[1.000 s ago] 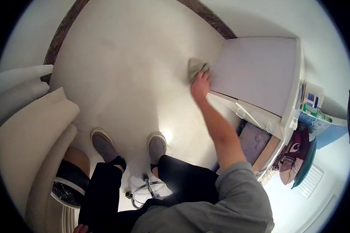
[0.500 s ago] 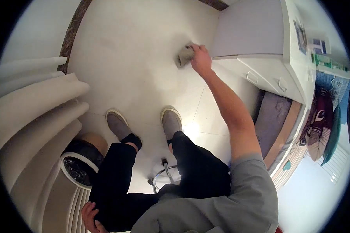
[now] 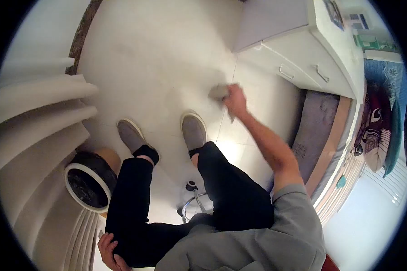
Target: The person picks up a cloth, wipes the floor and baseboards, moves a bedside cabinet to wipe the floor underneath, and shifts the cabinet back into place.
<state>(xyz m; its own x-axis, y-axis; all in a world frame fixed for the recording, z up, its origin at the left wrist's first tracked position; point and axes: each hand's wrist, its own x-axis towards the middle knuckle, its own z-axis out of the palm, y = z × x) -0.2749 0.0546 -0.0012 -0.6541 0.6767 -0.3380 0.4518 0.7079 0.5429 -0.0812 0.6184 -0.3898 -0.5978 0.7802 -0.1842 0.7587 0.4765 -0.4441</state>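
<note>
My right hand [image 3: 236, 101] is closed on a crumpled grey-green cloth [image 3: 219, 92], with the arm stretched out over the pale tiled floor [image 3: 144, 58]. The cloth hangs partly below the fingers; whether it touches the floor I cannot tell. At the lower left, my left hand [image 3: 111, 253] rests on my black-clad thigh, its fingers spread and holding nothing. Both of my feet, in grey shoes [image 3: 194, 131], are on the floor, nearer to me than the cloth.
White cabinet [image 3: 298, 54] with handles at the upper right; beside it a bed edge with a grey-purple mat [image 3: 315, 126] and cushions [image 3: 377, 122]. Curtain [image 3: 36, 104] and black-lined bin [image 3: 87, 186] at left. Wheeled chrome stool base [image 3: 195, 203] below my legs.
My right hand has moved away from the cabinet and back toward my feet with the cloth. The view has shifted, and my left hand now shows more fully on the thigh.
</note>
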